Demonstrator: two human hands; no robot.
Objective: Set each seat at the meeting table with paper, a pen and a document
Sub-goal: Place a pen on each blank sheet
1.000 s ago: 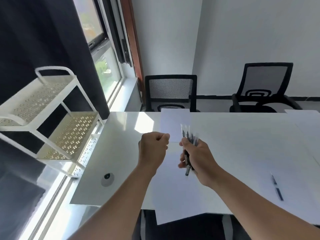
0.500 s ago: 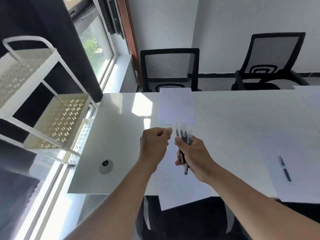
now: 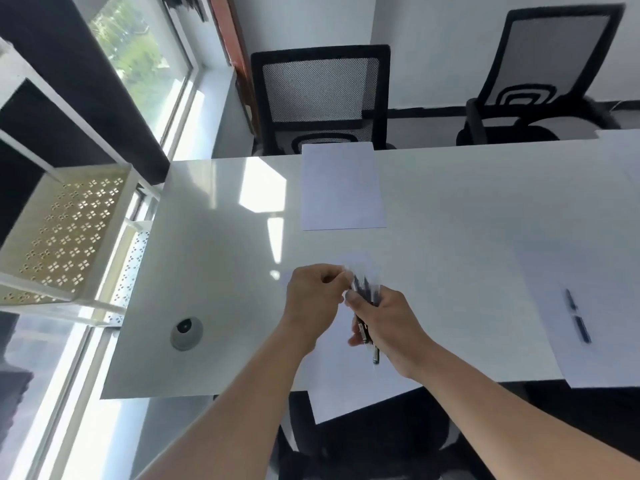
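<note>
Pens (image 3: 363, 306) are gathered in a bundle in the right hand (image 3: 388, 327), whose fingers are curled round them above the white worktop (image 3: 214, 271); their clear caps point away from the person and the dark ends stick out below the palm. The left hand (image 3: 315, 299) is closed in a pinch at the top of the bundle, and it seems to take hold of one pen cap, though motion blur hides the exact contact.

Only the head view is given. Under the hands lies the near sheet of paper (image 3: 346, 393), which hangs a little over the worktop edge. A second sheet, the far paper (image 3: 341, 188), lies before the mesh chair (image 3: 320, 95) and has no pen on it. To the right, another sheet (image 3: 595, 306) already carries a black pen (image 3: 576, 320). A small round device (image 3: 186, 333) rests near the left edge, beside the white cart (image 3: 69, 230).

I judge that the step in hand is giving out pens: one is being separated from the bundle. The next move calls for drawing it free without dragging the others, then laying it on a sheet that lacks one. No document is visible yet.
</note>
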